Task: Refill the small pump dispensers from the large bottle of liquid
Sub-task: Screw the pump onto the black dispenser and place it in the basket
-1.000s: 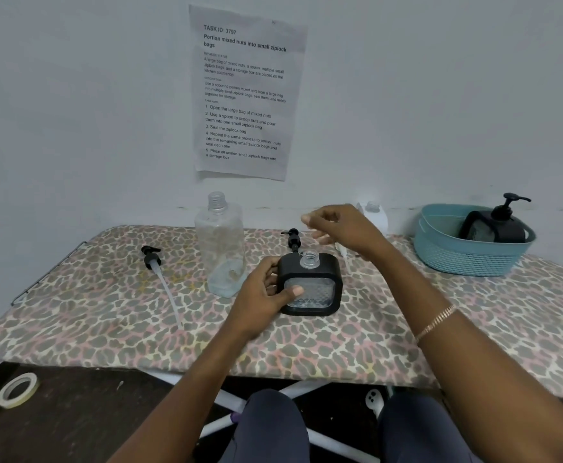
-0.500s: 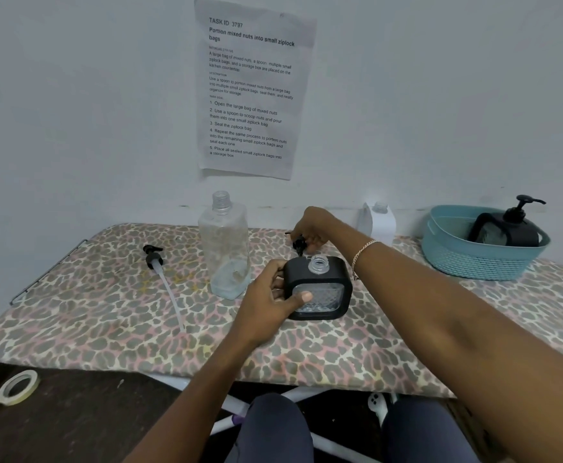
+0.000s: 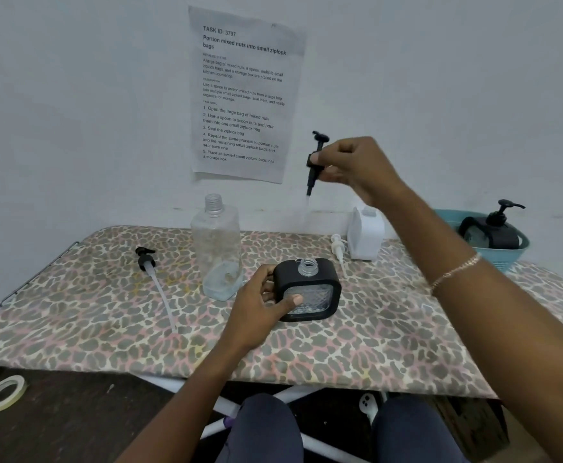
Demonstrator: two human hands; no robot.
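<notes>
From the head camera, the left hand is wrapped around the black dispenser on the table, neck open, while the right hand pinches its black pump high above it, so this looks like the recapping step: lower the pump's tube into that narrow neck and screw it down. The tube's pale end blurs into the wall, the liquid level is hard to read, and the clear bottle just left of it looks nearly empty.
</notes>
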